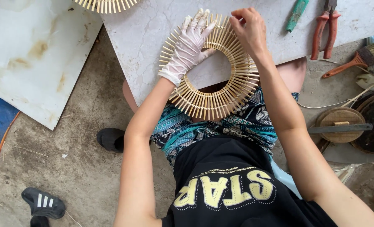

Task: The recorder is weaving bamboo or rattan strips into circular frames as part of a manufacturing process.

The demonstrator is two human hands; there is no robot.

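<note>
1. While the left hand, in a thin white glove, lies flat with its fingers spread apart on the upper left of the round ring of pale bamboo slats, the bare right hand sits at the ring's top with its fingers curled together, pinching the slat tips.
2. That ring lies at the near edge of the pale marbled stone bench, its lower part hanging past the edge over the person's patterned teal lap.
3. Toward the bench's far right corner lie a green-handled tool and a pair of red-handled pliers, well apart from the ring.
4. At the bench's far left edge, part of a second slatted bamboo ring shows.
5. On the concrete floor to the right lie a wooden-handled paintbrush and a round wooden block with a long flat blade across it.
6. Left of the bench, a stained white slab rests on the floor; nearer the person are a black slipper and a black sandal with white stripes.
</note>
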